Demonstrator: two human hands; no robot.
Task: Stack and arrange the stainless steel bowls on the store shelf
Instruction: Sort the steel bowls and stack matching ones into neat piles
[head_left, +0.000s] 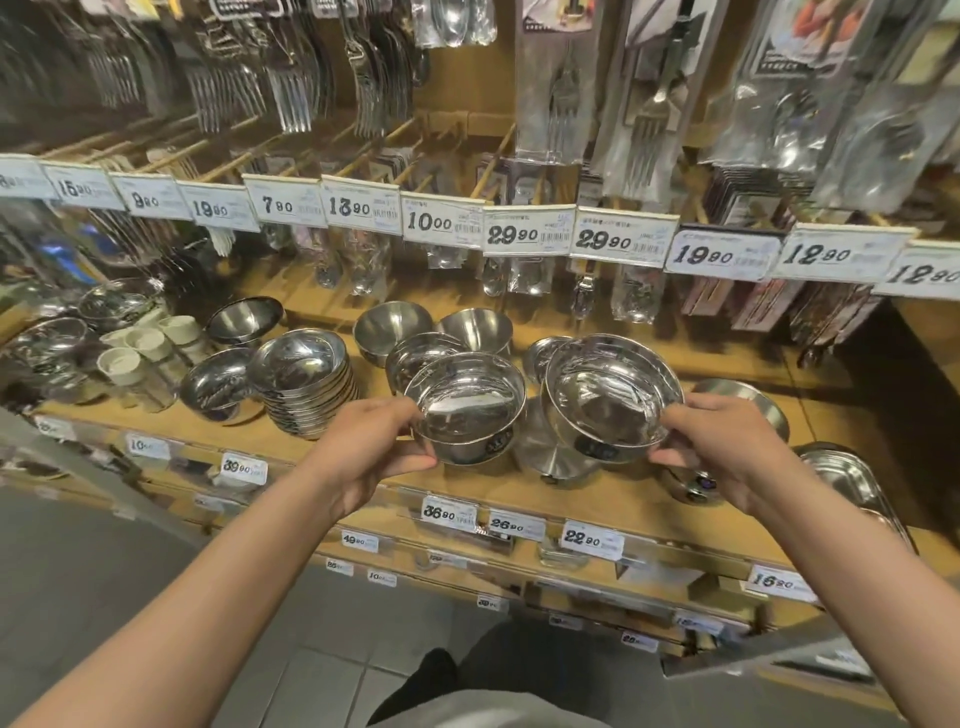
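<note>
Steel bowls (466, 402) (613, 395) pinched in each hand's fingers (415, 462) (670, 457), bowl stack (306, 384) left, packaged forks (644, 130) overhead.

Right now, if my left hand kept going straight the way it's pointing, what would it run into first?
The left hand points right and slightly away, holding a steel bowl. That bowl would probably meet the bowl in the right hand first, though depth between them is unclear.
</note>
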